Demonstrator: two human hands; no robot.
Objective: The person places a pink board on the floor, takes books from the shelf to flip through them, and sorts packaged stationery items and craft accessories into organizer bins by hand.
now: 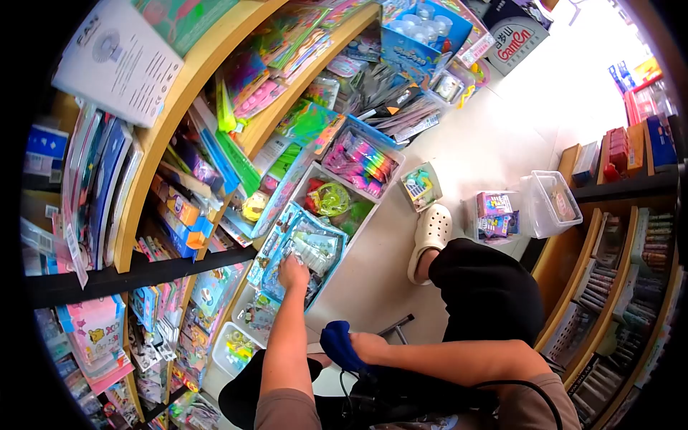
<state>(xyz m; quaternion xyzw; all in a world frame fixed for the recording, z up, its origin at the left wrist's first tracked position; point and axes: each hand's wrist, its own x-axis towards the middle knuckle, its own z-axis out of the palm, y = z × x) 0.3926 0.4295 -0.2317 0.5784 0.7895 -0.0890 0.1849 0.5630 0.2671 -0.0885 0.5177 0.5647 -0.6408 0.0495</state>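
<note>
My left hand (292, 274) reaches into a blue-rimmed box (271, 288) of packaged items on the floor; its fingers are bent at a pale wrapped packet (309, 252), and what they hold, if anything, is too small to make out. Near my lap, my right hand (369, 348) is closed round a dark blue cloth-like item (340, 345). Just beyond the box stands a white bin (369, 208) with green and yellow toys (330, 199). A basket of rainbow-coloured packets (369, 159) lies farther up.
Shelves (193, 68) packed with stationery rise on the left, and more shelves (573, 287) on the right. Clear plastic boxes (548, 204) sit on the floor beyond my shoe (433, 233). A small carton (421, 186) stands near it. A metal bar (398, 326) lies low in the middle.
</note>
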